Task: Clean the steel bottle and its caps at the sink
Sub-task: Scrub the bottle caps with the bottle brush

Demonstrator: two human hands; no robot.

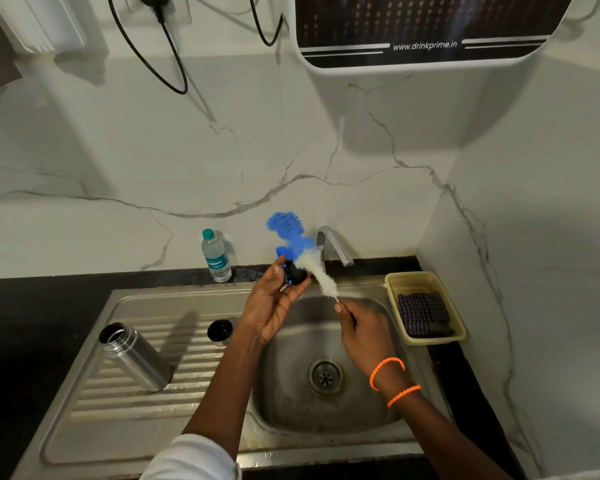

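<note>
**Step in hand: brushing the inner cap**

Your left hand (272, 308) grasps a small black cap (297, 273) over the sink basin (326, 403), fingers curled under it. Your right hand (362, 332) pinches the wire handle of the bottle brush (317, 271), whose white bristles lie against the cap and whose blue tip points up toward the wall. Both grips are clenched on their items.

The steel bottle (134, 356) stands open and upright on the ribbed drainboard (118, 396), well apart from your hands. A second, dark cap (219, 331) stands on the drainboard near your left wrist.

Judged from this layout, cap scrubbing is under way. The next move calls for turning the cap against the bristles, then rinsing it under the tap (335, 245).

Limits of view:
- The brush is motion-blurred; its exact contact with the cap cannot be told.
- No water flow can be made out at the tap.
- The cap's inside is hidden by your fingers.
- A plastic water bottle (216, 256) stands on the tabletop behind; a basket (426, 308) holds a dark cloth.
</note>
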